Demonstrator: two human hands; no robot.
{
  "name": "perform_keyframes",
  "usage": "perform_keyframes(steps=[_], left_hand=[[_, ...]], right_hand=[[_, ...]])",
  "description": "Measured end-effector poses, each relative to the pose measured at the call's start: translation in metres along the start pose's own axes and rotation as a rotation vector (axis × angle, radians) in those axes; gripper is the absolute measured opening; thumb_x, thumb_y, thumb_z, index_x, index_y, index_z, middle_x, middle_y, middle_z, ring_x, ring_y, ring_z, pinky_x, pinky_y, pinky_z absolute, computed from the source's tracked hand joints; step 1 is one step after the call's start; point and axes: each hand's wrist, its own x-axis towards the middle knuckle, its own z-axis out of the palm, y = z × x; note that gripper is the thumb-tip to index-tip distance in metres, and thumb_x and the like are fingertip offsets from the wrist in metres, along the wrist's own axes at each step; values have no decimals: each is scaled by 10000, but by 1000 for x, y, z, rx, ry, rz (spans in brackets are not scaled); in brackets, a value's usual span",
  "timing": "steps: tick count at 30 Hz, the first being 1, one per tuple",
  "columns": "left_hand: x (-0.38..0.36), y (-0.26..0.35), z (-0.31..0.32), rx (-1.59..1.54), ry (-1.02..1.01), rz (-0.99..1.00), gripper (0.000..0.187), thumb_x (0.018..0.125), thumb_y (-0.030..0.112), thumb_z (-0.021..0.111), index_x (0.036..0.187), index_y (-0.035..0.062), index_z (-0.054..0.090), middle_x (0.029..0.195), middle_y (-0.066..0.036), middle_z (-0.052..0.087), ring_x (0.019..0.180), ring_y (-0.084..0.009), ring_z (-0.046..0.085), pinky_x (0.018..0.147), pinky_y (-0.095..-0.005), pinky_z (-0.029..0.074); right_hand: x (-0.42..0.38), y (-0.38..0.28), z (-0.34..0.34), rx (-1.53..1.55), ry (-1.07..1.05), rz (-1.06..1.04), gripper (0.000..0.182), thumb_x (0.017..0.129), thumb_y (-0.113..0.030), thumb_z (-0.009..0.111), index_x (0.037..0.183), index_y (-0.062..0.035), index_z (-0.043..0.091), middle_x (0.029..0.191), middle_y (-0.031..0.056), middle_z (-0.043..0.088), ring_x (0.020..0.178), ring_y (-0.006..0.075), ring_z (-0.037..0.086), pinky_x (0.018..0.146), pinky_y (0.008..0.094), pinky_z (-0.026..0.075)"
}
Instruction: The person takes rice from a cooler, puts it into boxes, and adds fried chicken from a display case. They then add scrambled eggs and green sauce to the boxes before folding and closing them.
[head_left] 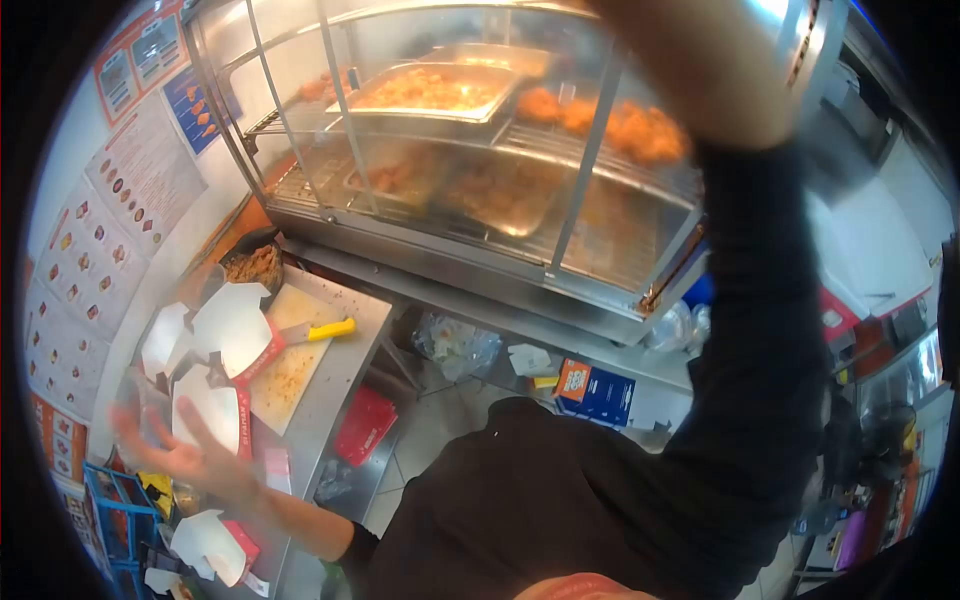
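Note:
My left hand [190,445] is blurred, with its fingers spread, over the side of the steel work table at the left. It is nearest to an open red-and-white takeaway box [212,405]. A second open takeaway box [235,330] stands behind it, and a third takeaway box [213,548] sits closer to me. My right arm [760,230] reaches up past the glass front of the food display cabinet [430,230], and its hand lies beyond the top edge of the view. Beside the boxes, a yellow-handled knife [325,330] rests on a crumb-covered cutting board [290,375].
Behind the glass, a metal tray [430,92] of fried pieces and a row of orange fried chicken [610,122] sit on racks. A bowl of food [255,265] stands at the table's back corner. Below are red folded cartons [365,425] and a blue box [598,393].

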Motion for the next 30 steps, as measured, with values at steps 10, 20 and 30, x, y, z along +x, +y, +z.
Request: perform_keyframes(steps=[10,20,30], left_hand=[[-31,-71,-132,89,-831,-96,616,875,248,688,1380,12,426,1360,-100,486,1187,-194,492,1030,-369,382],[-196,-114,-148,-1060,-750,-1191,519,901,115,658,1372,34,457,1256,-104,590,1082,-190,608,885,-313,511],[-171,-68,-125,-923,-1166,-1120,164,862,45,715,980,-65,688,868,-86,709,784,-121,664,740,-230,523]], right_hand=[[-57,-304,52,835,-50,438,151,825,-225,628,964,-283,642,839,-101,613,829,113,574,762,400,348],[-89,-394,13,1178,-184,833,74,803,-210,652,813,-138,658,880,40,563,938,205,529,902,429,282],[-137,-445,-7,1055,-575,1284,115,741,-207,771,847,-187,732,937,-2,498,1007,190,474,902,412,297]])
